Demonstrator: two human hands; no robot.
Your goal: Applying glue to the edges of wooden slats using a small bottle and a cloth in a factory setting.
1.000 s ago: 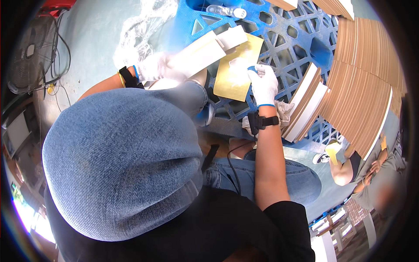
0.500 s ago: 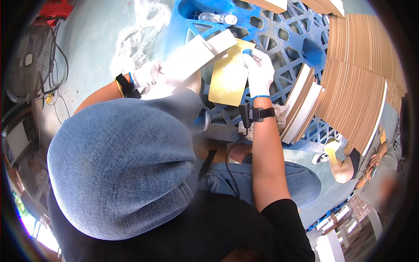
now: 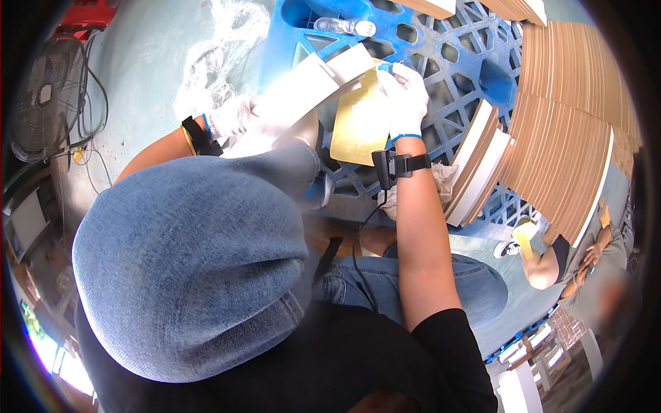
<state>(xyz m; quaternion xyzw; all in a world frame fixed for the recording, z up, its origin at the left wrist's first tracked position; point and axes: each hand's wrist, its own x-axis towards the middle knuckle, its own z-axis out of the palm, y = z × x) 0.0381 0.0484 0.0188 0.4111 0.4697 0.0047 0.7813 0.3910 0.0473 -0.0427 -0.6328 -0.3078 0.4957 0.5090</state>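
Note:
My left hand (image 3: 234, 115), in a white knit glove, is closed on the near end of a white board (image 3: 299, 88); its fingertips are lost in glare. A shorter white piece (image 3: 350, 63) lies against the board's far end. My right hand (image 3: 406, 96), gloved too, has its fingers pinched together on a small blue object (image 3: 386, 67) whose kind I cannot make out. This sits close to the board's far end, above the upper edge of a shiny yellow sheet (image 3: 354, 131). Beneath the right hand, part of the sheet is covered.
A blue plastic pallet (image 3: 447, 51) lies below, carrying a clear bottle (image 3: 344, 27). Stacked brown boards (image 3: 551, 151) and white-faced strips (image 3: 478, 168) stand to the right. Crumpled plastic film (image 3: 220, 55) and a floor fan (image 3: 51, 96) are left. Another person (image 3: 585, 265) sits at right.
My right hand has shifted slightly left and up with the small blue object, nearer the white board's far end. My left hand and the board have hardly moved.

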